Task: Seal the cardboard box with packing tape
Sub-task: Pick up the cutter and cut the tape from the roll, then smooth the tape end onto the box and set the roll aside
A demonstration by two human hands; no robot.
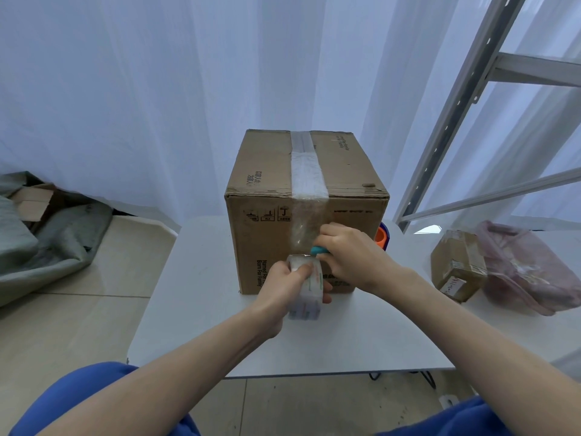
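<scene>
While the far left holds only a heap of grey-green sheeting (47, 243) with one scrap of cardboard (33, 199) lying on it, the work sits on the white table (201, 278), where the single cardboard box (273, 234) stands closed, one strip of clear tape (306, 174) running along its top seam and down over the near face. Just left of that strip's lower end, the left hand (287, 286) is curled around the one roll of packing tape (306, 289), fingers wrapped over its rim, holding it against the lower front of the box. Beside it, the right hand (352, 253) is closed around a small teal-handled tool (319, 250), probably a cutter, its tip at the tape just above the roll; the blade itself cannot be made out. Judging by this, the step in hand is severing the strip from the roll, with the seam already covered. The next move would call for keeping the tape taut while the cut goes across, then pressing the loose end flat on the cardboard. Further right, an orange and blue object (382, 237) peeks from behind the box, then one small taped parcel (459, 265) and one pinkish plastic bag (528, 265) lie together, below a metal shelf frame (465, 99).
</scene>
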